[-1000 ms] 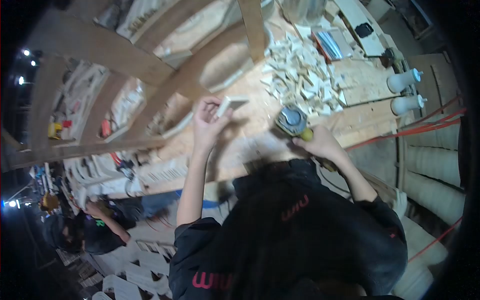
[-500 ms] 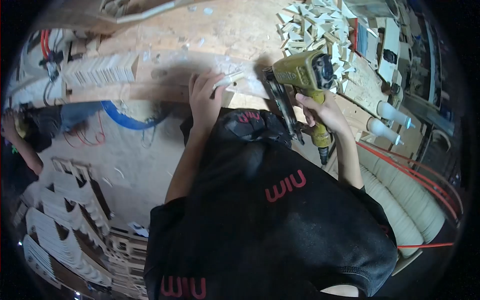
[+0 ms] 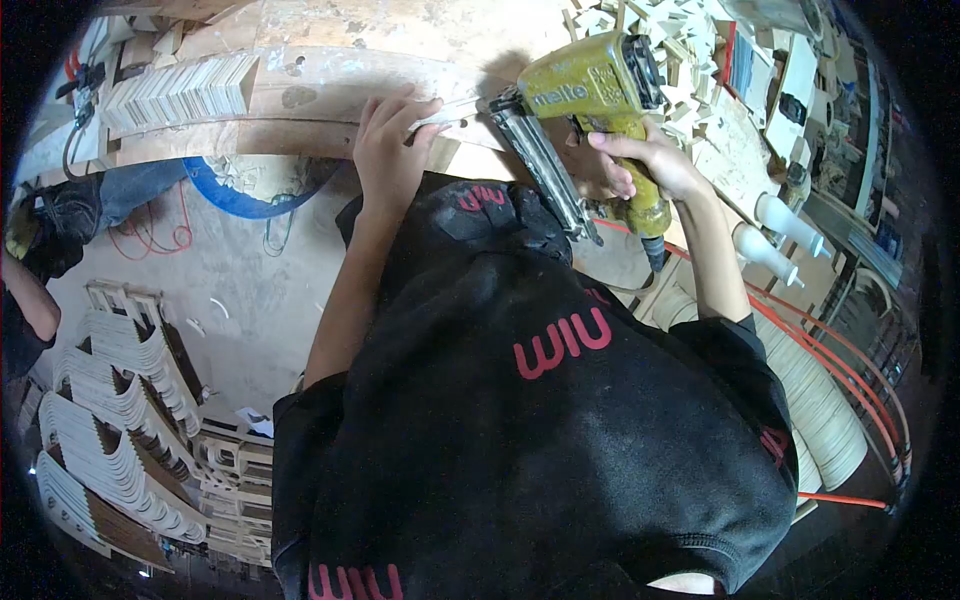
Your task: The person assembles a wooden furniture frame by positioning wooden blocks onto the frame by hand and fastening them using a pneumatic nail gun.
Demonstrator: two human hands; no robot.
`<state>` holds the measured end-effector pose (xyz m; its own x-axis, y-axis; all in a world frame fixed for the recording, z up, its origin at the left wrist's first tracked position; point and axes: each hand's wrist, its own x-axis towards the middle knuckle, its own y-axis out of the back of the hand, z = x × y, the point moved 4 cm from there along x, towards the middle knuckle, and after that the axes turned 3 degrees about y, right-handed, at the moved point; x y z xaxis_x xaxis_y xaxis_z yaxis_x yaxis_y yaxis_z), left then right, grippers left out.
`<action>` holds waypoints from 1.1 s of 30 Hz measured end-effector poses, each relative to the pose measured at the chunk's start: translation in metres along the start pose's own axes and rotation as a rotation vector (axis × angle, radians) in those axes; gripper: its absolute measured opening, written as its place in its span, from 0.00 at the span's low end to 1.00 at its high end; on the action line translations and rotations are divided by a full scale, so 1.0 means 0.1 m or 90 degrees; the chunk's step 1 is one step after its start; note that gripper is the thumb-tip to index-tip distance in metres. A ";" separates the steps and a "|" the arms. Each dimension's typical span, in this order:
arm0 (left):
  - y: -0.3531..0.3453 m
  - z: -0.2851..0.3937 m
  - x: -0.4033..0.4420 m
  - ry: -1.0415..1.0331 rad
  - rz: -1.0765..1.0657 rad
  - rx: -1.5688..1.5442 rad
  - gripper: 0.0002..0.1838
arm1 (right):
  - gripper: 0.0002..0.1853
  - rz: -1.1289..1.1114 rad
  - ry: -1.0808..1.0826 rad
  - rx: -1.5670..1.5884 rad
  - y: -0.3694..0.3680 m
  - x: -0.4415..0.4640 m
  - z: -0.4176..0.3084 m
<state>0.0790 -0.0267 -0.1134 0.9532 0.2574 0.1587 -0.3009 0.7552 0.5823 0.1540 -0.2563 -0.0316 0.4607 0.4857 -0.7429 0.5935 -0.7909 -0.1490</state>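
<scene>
Head view: one nail gun [image 3: 582,82], one wood piece [image 3: 452,112], tabletop [image 3: 350,66] edge.
Left hand's [image 3: 388,150] grip pinched the wood piece near the edge, presumably to steady it. Right hand's [image 3: 658,168] grip wrapped the nail gun's handle, likely for aim; nose at the piece's end, contact unclear. Counted two white bottles [image 3: 786,221]; heaped wood scraps [image 3: 682,48] uncountable.

One head camera looks steeply down over the bench [image 3: 420,40].
</scene>
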 end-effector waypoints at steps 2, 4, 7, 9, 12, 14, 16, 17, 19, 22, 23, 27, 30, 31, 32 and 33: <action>0.01 0.00 0.00 0.010 0.004 -0.005 0.13 | 0.12 -0.008 0.008 -0.001 0.01 0.02 0.01; 0.00 -0.01 0.00 0.021 0.005 -0.019 0.12 | 0.12 -0.015 0.008 -0.001 0.00 0.04 0.02; 0.02 0.02 0.01 0.001 0.003 0.009 0.12 | 0.13 -0.018 0.007 0.002 -0.01 0.07 0.03; 0.02 0.03 0.01 0.007 -0.003 0.005 0.11 | 0.13 -0.023 0.003 -0.001 -0.01 0.08 0.03; 0.03 0.01 0.01 -0.010 -0.014 0.018 0.11 | 0.13 -0.042 0.016 -0.041 0.00 0.09 0.07; -0.01 0.02 -0.01 -0.019 -0.026 0.026 0.10 | 0.13 -0.035 0.021 -0.021 0.00 0.03 0.09; 0.01 0.01 0.00 -0.015 -0.032 0.037 0.10 | 0.13 -0.014 0.036 -0.004 -0.01 -0.02 0.04; 0.02 0.02 0.01 -0.016 -0.035 0.039 0.10 | 0.12 -0.009 0.040 -0.004 0.03 -0.04 0.04; 0.03 0.04 0.00 -0.018 -0.047 0.037 0.11 | 0.12 0.007 0.044 -0.002 0.11 -0.11 0.10; 0.02 0.07 0.01 -0.021 -0.042 0.072 0.12 | 0.12 0.050 0.048 0.025 0.10 -0.24 0.08; 0.02 0.10 0.01 -0.034 -0.035 0.074 0.12 | 0.13 0.062 0.049 0.030 0.10 -0.26 0.08; 0.04 0.24 0.01 -0.093 -0.051 0.043 0.12 | 0.15 0.045 0.058 0.061 0.08 -0.30 0.11; 0.14 0.44 0.04 -0.074 -0.028 -0.109 0.14 | 0.16 0.049 0.058 0.063 0.08 -0.31 0.13; 0.20 0.56 0.06 -0.053 -0.007 -0.176 0.15 | 0.16 0.045 0.059 0.059 0.09 -0.31 0.14; 0.24 0.65 0.07 -0.045 0.007 -0.226 0.15 | 0.16 0.039 0.059 0.054 0.09 -0.30 0.14; 0.29 0.74 0.09 -0.038 0.022 -0.276 0.16 | 0.16 0.046 0.058 0.044 0.10 -0.29 0.14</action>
<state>0.0810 -0.0470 -0.0364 0.9387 0.2606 0.2256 -0.3047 0.9334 0.1896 0.1372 -0.2834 -0.0204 0.5606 0.4556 -0.6914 0.5109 -0.8475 -0.1442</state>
